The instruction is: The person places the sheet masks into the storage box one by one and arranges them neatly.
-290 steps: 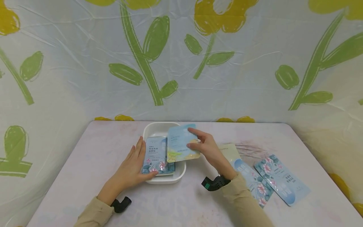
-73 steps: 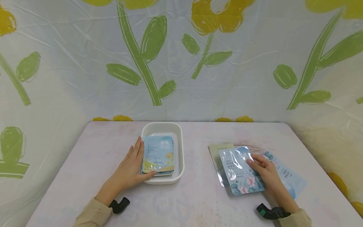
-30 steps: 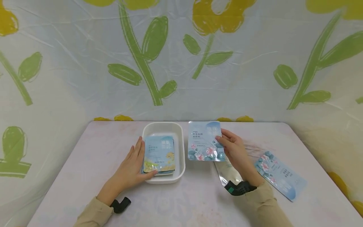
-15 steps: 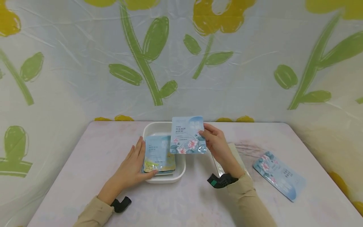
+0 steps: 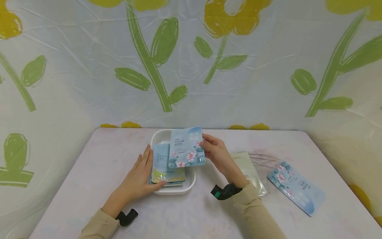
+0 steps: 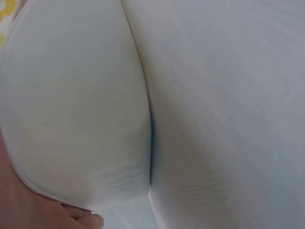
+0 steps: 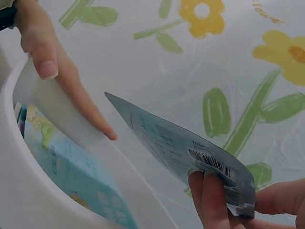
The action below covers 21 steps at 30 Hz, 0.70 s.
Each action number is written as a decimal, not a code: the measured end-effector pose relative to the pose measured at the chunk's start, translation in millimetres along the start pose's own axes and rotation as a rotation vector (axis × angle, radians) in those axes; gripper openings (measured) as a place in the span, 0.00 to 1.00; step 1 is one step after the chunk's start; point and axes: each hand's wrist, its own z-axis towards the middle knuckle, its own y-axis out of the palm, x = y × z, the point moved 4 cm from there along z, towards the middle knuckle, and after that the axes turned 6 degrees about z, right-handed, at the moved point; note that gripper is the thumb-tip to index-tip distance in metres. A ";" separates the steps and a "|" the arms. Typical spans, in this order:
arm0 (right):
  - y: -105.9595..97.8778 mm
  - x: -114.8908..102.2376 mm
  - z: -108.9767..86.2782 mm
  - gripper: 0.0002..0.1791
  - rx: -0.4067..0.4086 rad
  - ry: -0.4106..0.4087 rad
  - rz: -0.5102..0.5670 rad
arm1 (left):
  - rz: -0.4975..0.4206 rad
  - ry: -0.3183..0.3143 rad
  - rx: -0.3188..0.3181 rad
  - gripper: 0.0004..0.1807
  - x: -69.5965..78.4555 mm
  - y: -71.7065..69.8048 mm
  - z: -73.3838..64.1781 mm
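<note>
My right hand [image 5: 219,156] pinches a light-blue face mask packet [image 5: 185,147] with pink lotus flowers by its right edge. It holds the packet tilted above the white tray [image 5: 189,186]. In the right wrist view, the barcode on the packet's back [image 7: 209,162] shows above the fingers. Inside the tray lies a stack topped by a blue and yellow face mask packet [image 5: 161,166], partly covered by the held one in the head view. My left hand [image 5: 135,179] rests along the tray's left side, fingers straight, thumb at the near rim.
To the right on the table, a pale green packet [image 5: 249,171] lies partly behind the right forearm. Farther right is another blue lotus packet [image 5: 296,189]. A flower-printed cloth [image 5: 238,96] hangs behind the table.
The blue and yellow packet went onto the tray's stack. My right hand then picked up a lotus packet from the right and carried it left over the tray. My left hand stayed put.
</note>
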 end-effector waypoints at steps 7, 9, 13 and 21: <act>12.6 7.0 -2.0 0.27 -0.016 0.033 -0.015 | -0.007 -0.006 -0.015 0.67 -0.7 0.8 -0.5; 16.4 9.5 -1.7 0.27 -0.014 0.043 -0.019 | -0.011 -0.011 -0.022 0.67 -1.0 0.9 -0.8; 24.4 14.9 0.6 0.28 -0.019 0.050 -0.049 | -0.014 -0.017 -0.030 0.67 -1.0 0.9 -1.3; 46.6 21.9 10.7 0.27 -0.042 -0.023 -0.213 | -0.036 -0.011 -0.016 0.67 0.3 -0.6 -1.0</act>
